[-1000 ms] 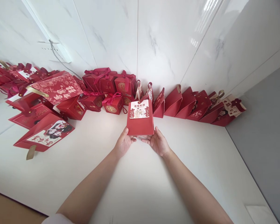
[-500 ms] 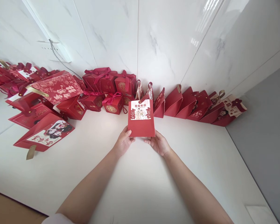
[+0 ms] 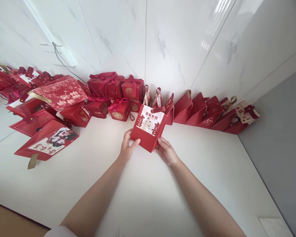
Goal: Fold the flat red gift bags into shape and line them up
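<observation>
A red gift box (image 3: 145, 141) with a white card picturing a couple is held up at the middle, tilted and turned so its right side face shows. My left hand (image 3: 128, 144) grips its lower left corner, thumb at the front edge. At the lower right side, my right hand (image 3: 166, 152) has its fingers closed on the box, some of them hidden behind it. Just behind stand several small red boxes with ribbons (image 3: 119, 110) and a row of red wedge-shaped boxes (image 3: 184, 110).
On the left of the white table (image 3: 88, 164) lies a pile of red boxes, with a tilted one (image 3: 45, 141) nearest. A marbled wall (image 3: 172, 42) rises behind, with a cable (image 3: 61, 61). A grey panel (image 3: 281, 138) borders the right.
The held box has turned and tilted, its bottom edge now slanting down to the right. My left hand has shifted slightly up and left; my right hand has closed onto the box's side.
</observation>
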Action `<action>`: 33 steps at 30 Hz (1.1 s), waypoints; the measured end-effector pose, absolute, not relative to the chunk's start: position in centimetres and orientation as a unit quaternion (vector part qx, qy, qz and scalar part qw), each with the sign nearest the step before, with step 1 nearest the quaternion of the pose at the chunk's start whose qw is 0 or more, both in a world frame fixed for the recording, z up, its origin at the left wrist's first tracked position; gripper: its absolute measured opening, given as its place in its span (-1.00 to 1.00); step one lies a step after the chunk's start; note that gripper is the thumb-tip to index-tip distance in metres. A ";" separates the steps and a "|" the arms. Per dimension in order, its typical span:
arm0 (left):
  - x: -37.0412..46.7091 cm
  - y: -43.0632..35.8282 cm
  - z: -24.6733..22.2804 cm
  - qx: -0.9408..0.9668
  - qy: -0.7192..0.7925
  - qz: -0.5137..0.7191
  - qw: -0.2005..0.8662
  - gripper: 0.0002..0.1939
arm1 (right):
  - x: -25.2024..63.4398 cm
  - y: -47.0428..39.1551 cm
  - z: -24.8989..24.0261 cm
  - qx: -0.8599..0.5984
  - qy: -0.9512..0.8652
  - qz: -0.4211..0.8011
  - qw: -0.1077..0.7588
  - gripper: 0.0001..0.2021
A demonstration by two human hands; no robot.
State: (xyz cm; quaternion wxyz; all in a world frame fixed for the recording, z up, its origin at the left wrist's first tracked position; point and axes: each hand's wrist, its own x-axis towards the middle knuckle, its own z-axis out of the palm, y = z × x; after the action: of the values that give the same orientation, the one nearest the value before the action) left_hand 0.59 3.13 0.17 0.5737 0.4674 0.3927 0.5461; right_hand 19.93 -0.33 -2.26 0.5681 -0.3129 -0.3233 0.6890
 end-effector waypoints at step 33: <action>0.2 2.4 -0.3 0.535 0.423 0.488 0.545 -0.64 | 22.2 -4.2 9.1 -0.458 -0.781 0.101 0.413 -0.84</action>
State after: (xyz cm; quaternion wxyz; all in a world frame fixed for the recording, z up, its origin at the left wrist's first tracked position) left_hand 0.22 2.36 -0.27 0.5449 0.5351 0.4226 0.4880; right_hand 22.20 -4.19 9.12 0.4131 -0.4580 -0.7807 0.1008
